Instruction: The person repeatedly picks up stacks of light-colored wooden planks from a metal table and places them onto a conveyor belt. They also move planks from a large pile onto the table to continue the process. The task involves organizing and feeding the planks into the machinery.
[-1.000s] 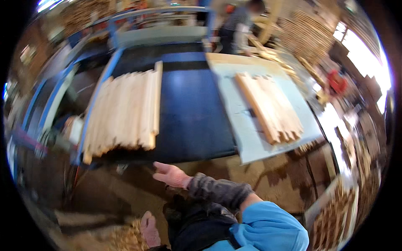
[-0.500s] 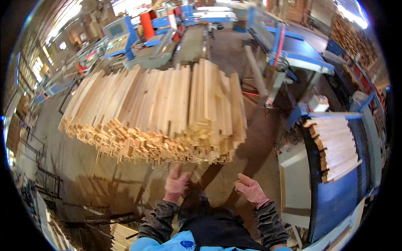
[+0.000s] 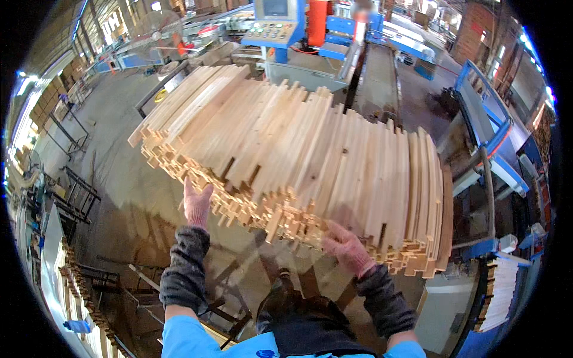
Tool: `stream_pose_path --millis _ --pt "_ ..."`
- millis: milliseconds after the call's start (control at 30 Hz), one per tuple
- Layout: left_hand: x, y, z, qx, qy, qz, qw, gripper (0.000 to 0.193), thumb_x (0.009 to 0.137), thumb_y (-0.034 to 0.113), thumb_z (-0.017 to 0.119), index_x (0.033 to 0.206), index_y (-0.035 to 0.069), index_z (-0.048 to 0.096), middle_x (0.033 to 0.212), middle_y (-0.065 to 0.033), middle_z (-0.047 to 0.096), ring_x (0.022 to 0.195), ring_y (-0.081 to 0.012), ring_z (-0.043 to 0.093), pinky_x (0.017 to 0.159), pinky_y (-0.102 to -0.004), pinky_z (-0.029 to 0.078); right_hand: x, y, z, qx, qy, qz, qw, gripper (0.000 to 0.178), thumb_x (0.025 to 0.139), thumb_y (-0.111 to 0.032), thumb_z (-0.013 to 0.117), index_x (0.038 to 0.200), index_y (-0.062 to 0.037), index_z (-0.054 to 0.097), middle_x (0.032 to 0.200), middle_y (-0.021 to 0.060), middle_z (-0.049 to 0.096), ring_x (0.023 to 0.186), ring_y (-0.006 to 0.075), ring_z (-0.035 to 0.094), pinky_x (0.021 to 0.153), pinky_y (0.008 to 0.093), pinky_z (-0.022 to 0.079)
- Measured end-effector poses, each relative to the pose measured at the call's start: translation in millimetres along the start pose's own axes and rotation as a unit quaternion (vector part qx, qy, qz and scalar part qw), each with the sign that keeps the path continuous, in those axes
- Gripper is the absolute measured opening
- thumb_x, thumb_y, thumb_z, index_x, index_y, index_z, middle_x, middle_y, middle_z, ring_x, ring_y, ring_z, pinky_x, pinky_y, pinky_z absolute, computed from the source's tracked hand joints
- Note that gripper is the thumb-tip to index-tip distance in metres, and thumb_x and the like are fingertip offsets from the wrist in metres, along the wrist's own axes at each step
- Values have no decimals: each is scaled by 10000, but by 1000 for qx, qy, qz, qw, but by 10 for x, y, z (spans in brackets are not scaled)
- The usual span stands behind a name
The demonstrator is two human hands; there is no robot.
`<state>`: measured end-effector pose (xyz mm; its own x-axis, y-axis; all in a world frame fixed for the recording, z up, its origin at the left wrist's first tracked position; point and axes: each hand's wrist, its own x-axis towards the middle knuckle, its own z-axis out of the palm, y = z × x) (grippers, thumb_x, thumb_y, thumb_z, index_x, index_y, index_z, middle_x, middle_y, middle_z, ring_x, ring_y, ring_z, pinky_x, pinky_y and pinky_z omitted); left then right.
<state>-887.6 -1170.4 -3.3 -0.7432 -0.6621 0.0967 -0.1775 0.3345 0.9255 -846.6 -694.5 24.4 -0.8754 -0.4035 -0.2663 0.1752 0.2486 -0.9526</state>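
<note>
A broad stack of pale wooden slats lies in front of me, its uneven ends facing my body. My left hand, in a pinkish knit glove, is at the near ends on the left side. Its thumb and fingers are spread apart. My right hand, gloved the same way, reaches to the near ends right of the middle, fingers extended and apart. Neither hand shows a slat gripped. Whether the fingertips touch the wood cannot be made out.
Behind the stack stands a blue control panel beside a red machine part. At right is a blue-framed machine; below it, more slats rest on a blue-topped table. Dark metal racks stand at left.
Both hands have moved forward to the stack's near ends, the left also leftward. My view has turned left and come closer, so the stack fills more of the picture.
</note>
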Motion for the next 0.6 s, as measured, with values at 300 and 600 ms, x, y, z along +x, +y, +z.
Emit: stream_pose_path --millis 300,600 --pt "897 -62 175 -123 -28 -5 992 1071 824 293 911 1653 -62 332 1697 -246 375 1543 -343 411 1266 -418 352 1605 -594 211 -73 47 53 995 990 1015 -462 727 1649 134 255 1243 234 746 1070 239 733 886 324 592" --pt "1070 -9 173 -156 -90 -3 984 1019 803 162 922 1624 -63 361 1462 -160 604 1300 -256 617 1089 -359 529 1950 -623 133 -158 7 58 986 765 1009 -569 683 1310 132 621 1223 311 719 990 355 731 882 438 583"
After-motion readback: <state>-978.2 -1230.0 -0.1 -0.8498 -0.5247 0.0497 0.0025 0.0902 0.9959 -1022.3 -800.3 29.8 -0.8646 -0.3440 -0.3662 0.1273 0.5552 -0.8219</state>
